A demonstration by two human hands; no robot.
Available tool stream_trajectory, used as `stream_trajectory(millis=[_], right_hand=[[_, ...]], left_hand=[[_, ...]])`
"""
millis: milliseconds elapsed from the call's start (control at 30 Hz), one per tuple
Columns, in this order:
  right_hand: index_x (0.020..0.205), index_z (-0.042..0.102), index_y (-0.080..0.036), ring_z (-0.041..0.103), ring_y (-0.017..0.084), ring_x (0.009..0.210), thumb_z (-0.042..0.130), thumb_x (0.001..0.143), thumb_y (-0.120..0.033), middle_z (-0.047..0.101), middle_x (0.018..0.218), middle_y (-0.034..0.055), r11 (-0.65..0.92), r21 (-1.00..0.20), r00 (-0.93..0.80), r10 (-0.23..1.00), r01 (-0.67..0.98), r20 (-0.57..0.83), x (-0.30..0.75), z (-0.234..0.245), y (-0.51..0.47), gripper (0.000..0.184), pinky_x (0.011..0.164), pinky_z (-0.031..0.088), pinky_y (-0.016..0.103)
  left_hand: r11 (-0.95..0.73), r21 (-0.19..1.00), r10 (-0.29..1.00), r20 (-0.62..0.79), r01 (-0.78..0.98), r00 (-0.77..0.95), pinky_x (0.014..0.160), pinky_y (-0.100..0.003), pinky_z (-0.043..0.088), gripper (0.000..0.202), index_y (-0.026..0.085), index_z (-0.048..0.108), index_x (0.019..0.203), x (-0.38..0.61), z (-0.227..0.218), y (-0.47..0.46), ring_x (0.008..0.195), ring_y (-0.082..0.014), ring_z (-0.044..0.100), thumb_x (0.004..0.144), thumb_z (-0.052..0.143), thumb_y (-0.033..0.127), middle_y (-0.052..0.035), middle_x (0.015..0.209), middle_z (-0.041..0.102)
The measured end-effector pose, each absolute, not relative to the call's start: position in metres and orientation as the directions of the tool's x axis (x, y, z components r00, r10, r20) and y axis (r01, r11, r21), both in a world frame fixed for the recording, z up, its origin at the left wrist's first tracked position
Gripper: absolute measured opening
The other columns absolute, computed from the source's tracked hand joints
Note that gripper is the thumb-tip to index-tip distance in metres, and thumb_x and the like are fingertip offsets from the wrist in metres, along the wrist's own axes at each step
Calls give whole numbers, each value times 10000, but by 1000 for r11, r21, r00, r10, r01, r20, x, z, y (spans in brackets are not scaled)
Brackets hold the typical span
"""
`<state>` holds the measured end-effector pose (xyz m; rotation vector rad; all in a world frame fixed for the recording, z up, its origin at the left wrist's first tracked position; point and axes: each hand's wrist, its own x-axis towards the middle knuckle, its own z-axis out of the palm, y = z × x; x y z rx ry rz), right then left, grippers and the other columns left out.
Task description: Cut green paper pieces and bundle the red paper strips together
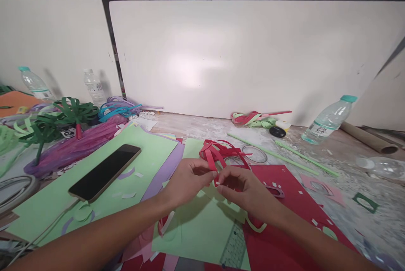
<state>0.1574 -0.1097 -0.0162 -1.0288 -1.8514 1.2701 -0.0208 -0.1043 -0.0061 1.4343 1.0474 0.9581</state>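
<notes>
My left hand (186, 180) and my right hand (245, 191) meet over the middle of the table, both pinching a bundle of looped red paper strips (218, 153). The loops fan out away from me above my fingertips. Under my hands lie a light green paper sheet (196, 229) and a red paper sheet (284, 224). A clear ruler (234, 245) rests on the green sheet near my right wrist.
A black phone (106, 172) lies on green paper at the left. Green, purple and blue paper-strip flowers (69, 115) crowd the far left. Water bottles (329, 119) stand right and back left (94, 87). Tape roll (255, 154), green straws (284, 157), white boards (253, 56) behind.
</notes>
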Motion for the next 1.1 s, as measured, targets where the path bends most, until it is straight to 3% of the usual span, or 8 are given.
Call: stream_trajectory(millis=[233,433,700,1100], right_hand=[[732,540,-183,419,91,530,650,783,-335,500,626,-30,199,-976,-317,934,86,163,148,-21,-112,195,481,337,218],[732,536,-189,438,93,519,691,741,-395,508,620,-30,204,-977,-228,956,63,185,150,-23,-108,259,472,356,222],[735,572,-182,438,107,545,616,809,-368,508,630,-22,164,-980,-332,936,113,118,153,-15,-113,205,496,343,234],[741,575,-179,440,125,579,564,835,-360,512,644,-7,254,-940,-385,910,229,152,155,-18,-112,204,516,346,240]], left_hand=[[-22,995,941,-13,100,339,612,-231,438,216,147,705,797,-21,-10,-104,641,-126,545,755,637,348,-31,730,638],[-43,981,952,-17,190,304,580,-232,426,209,156,695,757,-21,-9,-105,620,-133,555,737,643,357,-29,703,640],[-76,975,951,8,208,309,570,-221,415,178,153,653,718,-21,-4,-108,609,-126,540,759,595,317,-18,667,601],[5,990,935,-54,139,351,571,-215,425,169,141,666,700,-22,-3,-107,588,-117,559,717,636,307,-13,644,591]])
